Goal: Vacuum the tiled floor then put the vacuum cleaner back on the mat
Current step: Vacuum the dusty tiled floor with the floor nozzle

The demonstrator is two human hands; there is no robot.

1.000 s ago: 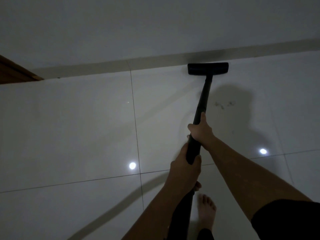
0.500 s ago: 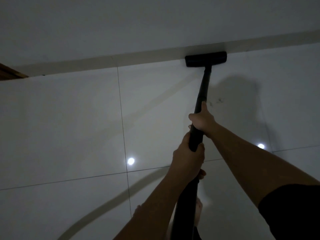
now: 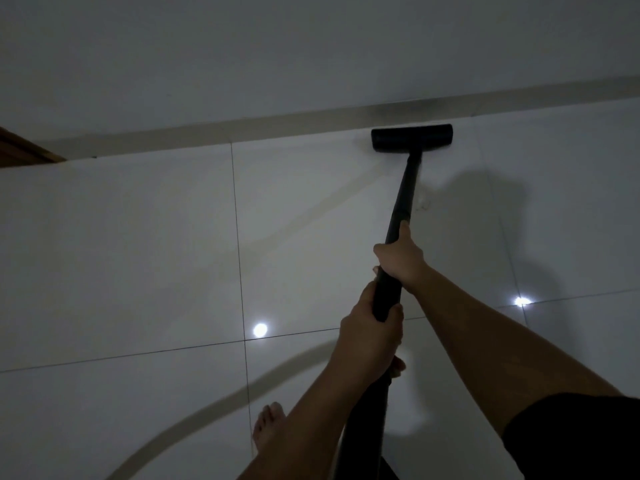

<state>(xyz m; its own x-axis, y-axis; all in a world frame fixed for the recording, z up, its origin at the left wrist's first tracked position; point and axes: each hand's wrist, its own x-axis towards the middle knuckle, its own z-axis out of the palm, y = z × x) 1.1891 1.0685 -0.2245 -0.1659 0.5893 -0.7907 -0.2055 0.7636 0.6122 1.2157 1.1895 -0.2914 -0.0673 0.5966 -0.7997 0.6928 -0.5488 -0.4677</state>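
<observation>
A black vacuum wand (image 3: pixel 405 199) runs from my hands up to a wide black floor head (image 3: pixel 412 138), which rests flat on the glossy white tiled floor (image 3: pixel 138 254) just short of the skirting at the far wall. My right hand (image 3: pixel 401 258) grips the wand higher up, thumb pointing along the tube. Lower down and nearer to me, my left hand (image 3: pixel 370 337) is wrapped around the same wand. The vacuum's body and the mat are out of view.
A pale wall with a beige skirting strip (image 3: pixel 207 133) runs across the back. A brown wooden edge (image 3: pixel 24 152) shows at the far left. My bare foot (image 3: pixel 268 431) stands at the bottom. Small debris (image 3: pixel 424 204) lies right of the wand.
The floor head has drawn back a little from the skirting, toward me. A bare foot has come into view at the bottom left. Both hands keep their grip.
</observation>
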